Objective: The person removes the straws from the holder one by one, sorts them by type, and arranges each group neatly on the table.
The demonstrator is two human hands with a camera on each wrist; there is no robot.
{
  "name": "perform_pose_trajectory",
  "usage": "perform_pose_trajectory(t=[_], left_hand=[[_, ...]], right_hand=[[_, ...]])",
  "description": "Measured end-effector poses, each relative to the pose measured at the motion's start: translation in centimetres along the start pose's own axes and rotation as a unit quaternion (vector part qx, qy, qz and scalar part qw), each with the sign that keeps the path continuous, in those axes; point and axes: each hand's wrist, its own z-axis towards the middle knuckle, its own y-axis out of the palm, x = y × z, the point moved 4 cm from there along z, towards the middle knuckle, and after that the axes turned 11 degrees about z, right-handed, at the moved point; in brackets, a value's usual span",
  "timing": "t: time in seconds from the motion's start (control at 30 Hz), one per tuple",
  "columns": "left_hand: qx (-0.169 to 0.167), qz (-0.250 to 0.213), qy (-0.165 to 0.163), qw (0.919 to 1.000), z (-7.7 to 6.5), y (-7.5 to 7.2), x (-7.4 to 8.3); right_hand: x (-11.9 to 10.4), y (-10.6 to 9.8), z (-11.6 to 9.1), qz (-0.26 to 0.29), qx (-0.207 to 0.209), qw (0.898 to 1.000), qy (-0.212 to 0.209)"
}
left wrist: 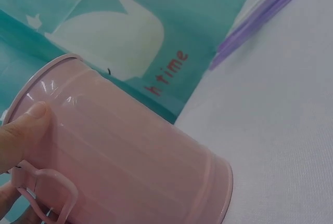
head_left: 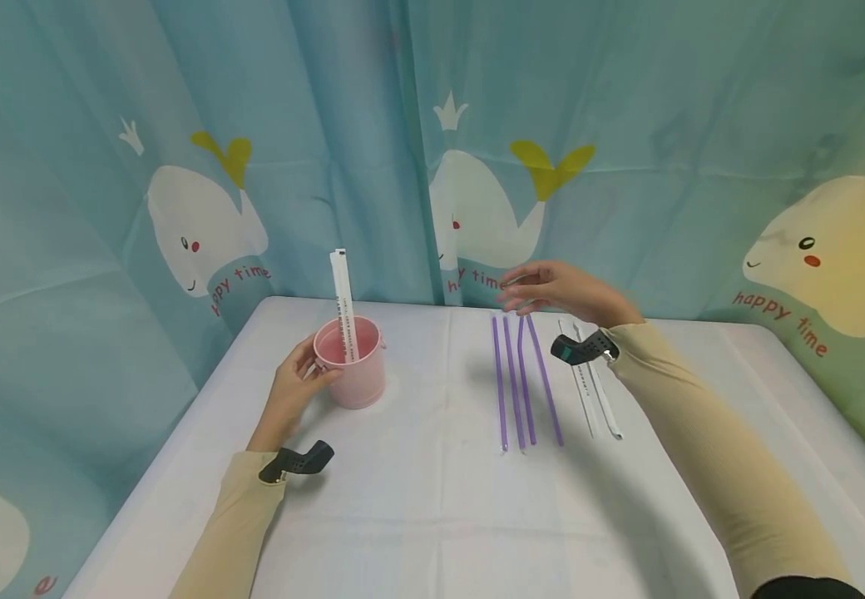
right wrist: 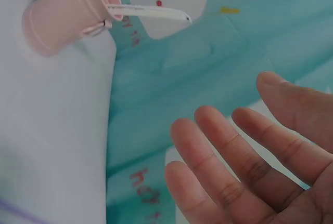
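A small pink bucket (head_left: 361, 383) stands on the left part of the table. My left hand (head_left: 295, 391) holds its left side; in the left wrist view the thumb (left wrist: 28, 125) presses the pink wall and the other fingers lie near the small looped handle (left wrist: 57, 187). White printed straws (head_left: 344, 304) lean upright inside the bucket and stick out over its rim. My right hand (head_left: 563, 291) hovers over the far ends of several purple straws (head_left: 512, 383), fingers spread and holding nothing. To the right of those lie white straws (head_left: 599, 391), partly behind the right wrist.
A white cloth (head_left: 402, 516) covers the table. Behind it hangs a blue-green curtain (head_left: 373, 166) printed with whales, close to the table's back edge. Each wrist wears a black camera band, the right one (head_left: 585, 348) above the white straws.
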Motion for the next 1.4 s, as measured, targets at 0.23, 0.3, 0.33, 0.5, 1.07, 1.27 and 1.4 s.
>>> perform_pose_trajectory(t=[0.23,0.3,0.33,0.5,1.07,1.27,1.4], left_hand=[[0.001,0.003,-0.003,1.0000,0.1,-0.1,-0.1],[0.001,0.000,-0.004,1.0000,0.1,-0.1,-0.1],[0.001,-0.002,-0.005,1.0000,0.1,-0.1,-0.2],[0.001,-0.006,-0.006,1.0000,0.2,0.0,-0.2],[0.001,-0.019,-0.004,0.9998,0.3,0.0,-0.4],[-0.001,-0.014,0.001,0.9999,0.3,0.0,-0.3],[-0.002,-0.011,0.000,0.9999,0.3,-0.1,-0.5]], right_hand=[[-2.0,2.9,4.2,0.001,-0.023,1.000,0.003],[-2.5,3.8,5.2,-0.001,-0.026,1.000,-0.001],[-2.7,4.1,5.7,-0.002,-0.024,1.000,-0.002],[-3.2,5.8,8.2,-0.026,-0.019,0.999,-0.002],[-2.8,11.6,15.0,-0.009,0.036,0.999,0.022],[-2.2,13.6,16.1,-0.026,0.041,0.999,0.022],[-2.1,14.8,16.5,-0.038,0.038,0.998,0.017]])
